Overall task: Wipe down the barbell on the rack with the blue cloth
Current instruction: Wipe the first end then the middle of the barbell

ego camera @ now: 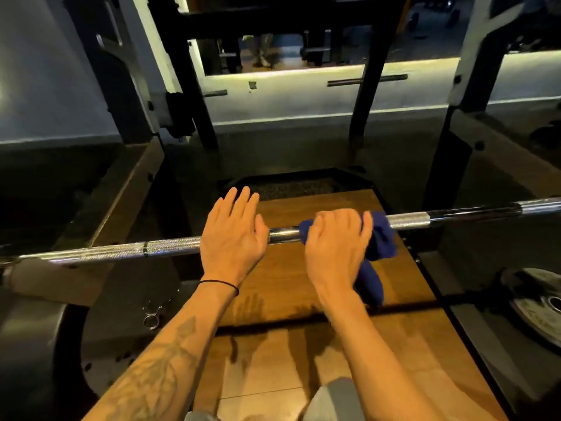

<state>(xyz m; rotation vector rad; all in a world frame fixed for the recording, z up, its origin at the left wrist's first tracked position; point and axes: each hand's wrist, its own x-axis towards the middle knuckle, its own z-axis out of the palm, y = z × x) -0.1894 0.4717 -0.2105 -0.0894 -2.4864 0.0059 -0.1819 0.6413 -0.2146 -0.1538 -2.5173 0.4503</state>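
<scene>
Two bare hands are reaching forward over a chrome barbell that is running across the view from lower left to upper right, at about wrist level in front of the person. The left hand is lying flat on top of the bar with its fingers straight and slightly spread, palm down, pressing on the bar rather than wrapping it; a thin black band is circling that wrist, and the forearm behind it is showing a tattoo. Just to the right of it, with a short stretch of smooth bare bar between them, the right hand is curling its fingers over the bar and gripping the blue cloth around it. Part of the cloth is bunching out past the right hand's outer side, and a loose tail is hanging down below the wrist. Beyond the cloth, the bar is showing a knurled section and then a dark stretch. Beneath both hands a wooden platform floor is lying with shadows of the arms on it. Below and to the left of the left hand a spring collar clip is resting on the dark floor, and far to the right of the right hand a weight plate is lying flat. Black rack uprights are standing ahead of the hands.
</scene>
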